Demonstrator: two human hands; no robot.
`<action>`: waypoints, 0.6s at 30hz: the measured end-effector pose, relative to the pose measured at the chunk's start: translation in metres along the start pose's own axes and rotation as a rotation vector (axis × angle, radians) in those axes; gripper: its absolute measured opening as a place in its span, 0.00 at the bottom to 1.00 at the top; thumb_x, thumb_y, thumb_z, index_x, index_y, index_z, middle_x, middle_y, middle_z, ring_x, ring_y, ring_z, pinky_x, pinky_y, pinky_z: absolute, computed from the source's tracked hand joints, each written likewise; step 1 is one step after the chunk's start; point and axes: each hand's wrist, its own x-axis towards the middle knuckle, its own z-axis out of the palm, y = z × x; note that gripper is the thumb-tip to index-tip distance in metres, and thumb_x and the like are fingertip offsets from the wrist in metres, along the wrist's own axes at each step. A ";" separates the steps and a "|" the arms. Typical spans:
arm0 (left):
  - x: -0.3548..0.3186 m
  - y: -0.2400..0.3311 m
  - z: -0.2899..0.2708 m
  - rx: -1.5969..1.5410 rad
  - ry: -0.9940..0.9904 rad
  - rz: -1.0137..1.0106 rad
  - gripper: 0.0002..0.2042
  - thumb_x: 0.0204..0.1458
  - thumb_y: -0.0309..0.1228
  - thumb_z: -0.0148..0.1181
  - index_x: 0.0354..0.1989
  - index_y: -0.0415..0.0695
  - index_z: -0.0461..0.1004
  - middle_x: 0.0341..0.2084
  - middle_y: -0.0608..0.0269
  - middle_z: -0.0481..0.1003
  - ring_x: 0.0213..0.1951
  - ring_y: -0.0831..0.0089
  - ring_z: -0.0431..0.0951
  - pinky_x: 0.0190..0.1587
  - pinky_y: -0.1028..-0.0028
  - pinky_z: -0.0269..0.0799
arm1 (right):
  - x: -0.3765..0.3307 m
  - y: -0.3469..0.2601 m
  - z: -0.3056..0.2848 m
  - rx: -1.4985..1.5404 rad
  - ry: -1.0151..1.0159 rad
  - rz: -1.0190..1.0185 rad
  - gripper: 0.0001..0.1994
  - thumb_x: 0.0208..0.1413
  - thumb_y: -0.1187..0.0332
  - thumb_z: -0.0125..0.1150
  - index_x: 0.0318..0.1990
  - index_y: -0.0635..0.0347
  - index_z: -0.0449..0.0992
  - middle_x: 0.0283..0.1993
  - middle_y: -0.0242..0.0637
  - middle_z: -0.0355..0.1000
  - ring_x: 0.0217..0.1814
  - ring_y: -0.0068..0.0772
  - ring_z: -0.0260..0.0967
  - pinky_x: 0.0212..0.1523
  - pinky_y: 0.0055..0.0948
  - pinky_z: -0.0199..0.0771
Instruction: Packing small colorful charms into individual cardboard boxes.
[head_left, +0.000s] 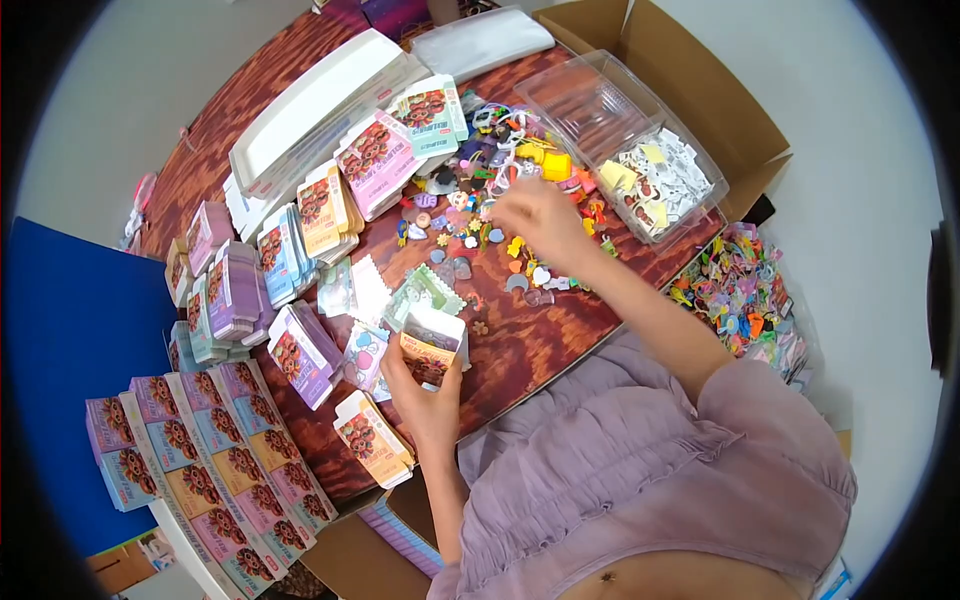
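Note:
My left hand (pixel 432 408) is closed around a small orange printed carton (pixel 427 358), which stands upright with its top flap raised, over the near part of the table. What lies inside it is too dark to tell. My right hand (pixel 545 222) hovers at a pile of small colourful plastic trinkets (pixel 468 200), its fingers drawn together in a pinch. Whatever those fingers may hold is hidden. Shiny printed sachets (pixel 425 290) lie just beyond the carton. An orange stack of flat cartons (pixel 372 440) rests left of my left wrist.
Flat cartons in purple (pixel 303 358), blue (pixel 283 255) and pink (pixel 375 165) stand along the left. Filled display trays (pixel 225 460) sit at the lower left. A clear plastic tub (pixel 655 235) holds paper pieces; a bag of trinkets (pixel 745 295) stands beyond the table's right edge.

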 end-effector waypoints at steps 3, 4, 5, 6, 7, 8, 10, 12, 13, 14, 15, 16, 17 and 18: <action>-0.001 0.006 0.003 -0.016 -0.068 -0.048 0.36 0.40 0.23 0.73 0.60 0.36 0.62 0.45 0.53 0.67 0.46 0.61 0.71 0.50 0.66 0.69 | 0.021 0.040 -0.009 -0.530 0.298 -0.269 0.05 0.50 0.73 0.63 0.36 0.58 0.78 0.41 0.37 0.68 0.46 0.40 0.67 0.45 0.38 0.69; -0.001 0.007 0.004 -0.015 -0.066 -0.047 0.36 0.40 0.23 0.73 0.60 0.36 0.62 0.45 0.53 0.67 0.46 0.61 0.71 0.50 0.66 0.69 | 0.025 0.046 -0.008 -0.529 0.300 -0.270 0.05 0.50 0.73 0.63 0.36 0.58 0.78 0.41 0.37 0.68 0.46 0.40 0.67 0.45 0.38 0.69; -0.001 0.009 0.005 -0.016 -0.089 -0.010 0.36 0.40 0.24 0.73 0.60 0.36 0.63 0.45 0.53 0.67 0.46 0.61 0.71 0.50 0.66 0.69 | 0.029 0.050 -0.006 -0.610 0.296 -0.327 0.05 0.50 0.73 0.63 0.35 0.58 0.78 0.42 0.37 0.68 0.47 0.40 0.67 0.45 0.38 0.69; -0.001 0.010 0.006 -0.016 -0.113 0.027 0.36 0.40 0.24 0.74 0.60 0.36 0.63 0.45 0.53 0.67 0.46 0.61 0.71 0.49 0.66 0.70 | 0.031 0.055 -0.005 -0.692 0.291 -0.383 0.04 0.50 0.73 0.64 0.35 0.59 0.77 0.43 0.37 0.68 0.47 0.40 0.67 0.44 0.37 0.69; -0.003 0.008 0.007 -0.023 -0.094 0.048 0.36 0.40 0.25 0.74 0.60 0.36 0.63 0.45 0.53 0.67 0.46 0.61 0.71 0.48 0.67 0.70 | 0.030 0.052 -0.007 -0.689 0.285 -0.389 0.04 0.50 0.73 0.64 0.35 0.59 0.77 0.43 0.37 0.68 0.47 0.40 0.67 0.44 0.37 0.69; -0.004 0.006 0.007 -0.023 -0.089 0.043 0.36 0.40 0.25 0.74 0.60 0.36 0.63 0.45 0.53 0.67 0.46 0.61 0.71 0.48 0.67 0.70 | 0.028 0.048 -0.010 -0.537 0.303 -0.396 0.05 0.48 0.74 0.64 0.34 0.59 0.77 0.40 0.37 0.68 0.47 0.40 0.67 0.45 0.37 0.70; -0.006 0.003 0.005 -0.032 -0.080 0.017 0.36 0.40 0.25 0.74 0.60 0.36 0.63 0.46 0.53 0.68 0.46 0.61 0.72 0.47 0.67 0.71 | 0.026 0.043 -0.014 -0.386 0.316 -0.400 0.05 0.46 0.74 0.64 0.33 0.59 0.76 0.38 0.38 0.68 0.47 0.40 0.68 0.46 0.37 0.70; -0.008 0.004 0.004 -0.007 -0.075 0.029 0.36 0.40 0.25 0.74 0.60 0.36 0.63 0.46 0.52 0.68 0.46 0.62 0.72 0.47 0.67 0.71 | 0.026 0.043 -0.017 -0.011 0.297 -0.246 0.04 0.52 0.71 0.63 0.32 0.60 0.75 0.39 0.38 0.72 0.43 0.35 0.71 0.41 0.32 0.72; -0.008 0.004 0.004 0.019 -0.071 0.046 0.36 0.41 0.26 0.74 0.60 0.36 0.63 0.47 0.52 0.68 0.46 0.62 0.72 0.47 0.67 0.71 | 0.027 0.043 -0.019 -0.010 0.298 -0.245 0.04 0.52 0.71 0.63 0.32 0.60 0.75 0.39 0.38 0.72 0.43 0.35 0.71 0.41 0.32 0.72; -0.008 0.005 0.003 0.020 -0.071 0.047 0.36 0.41 0.26 0.74 0.60 0.36 0.63 0.47 0.52 0.68 0.46 0.62 0.72 0.47 0.67 0.71 | 0.026 0.043 -0.020 0.296 0.206 -0.066 0.05 0.55 0.69 0.62 0.33 0.61 0.74 0.39 0.37 0.73 0.39 0.31 0.72 0.37 0.29 0.73; -0.007 0.007 0.003 -0.003 -0.088 0.020 0.36 0.41 0.26 0.74 0.60 0.37 0.63 0.47 0.52 0.68 0.47 0.61 0.72 0.48 0.67 0.71 | 0.026 0.042 -0.021 0.598 0.109 0.114 0.07 0.58 0.67 0.61 0.35 0.61 0.74 0.40 0.36 0.74 0.35 0.28 0.73 0.33 0.26 0.74; -0.007 0.007 0.002 -0.026 -0.102 -0.008 0.36 0.41 0.26 0.74 0.60 0.37 0.63 0.47 0.52 0.68 0.47 0.61 0.72 0.48 0.66 0.71 | 0.024 0.036 -0.021 0.600 0.107 0.113 0.07 0.58 0.67 0.61 0.35 0.61 0.74 0.40 0.36 0.74 0.35 0.28 0.73 0.33 0.26 0.74; -0.007 0.006 0.002 -0.024 -0.099 -0.009 0.36 0.41 0.26 0.74 0.60 0.37 0.63 0.47 0.52 0.68 0.47 0.61 0.72 0.48 0.66 0.71 | 0.020 0.028 -0.021 0.791 0.079 0.200 0.07 0.59 0.67 0.59 0.36 0.60 0.73 0.39 0.34 0.74 0.33 0.25 0.73 0.30 0.24 0.74; -0.007 0.004 0.002 -0.026 -0.087 0.011 0.36 0.41 0.27 0.74 0.60 0.37 0.63 0.47 0.52 0.68 0.47 0.60 0.72 0.49 0.66 0.71 | 0.017 0.023 -0.019 0.982 0.048 0.289 0.07 0.61 0.66 0.58 0.38 0.59 0.73 0.38 0.33 0.74 0.30 0.22 0.73 0.26 0.21 0.74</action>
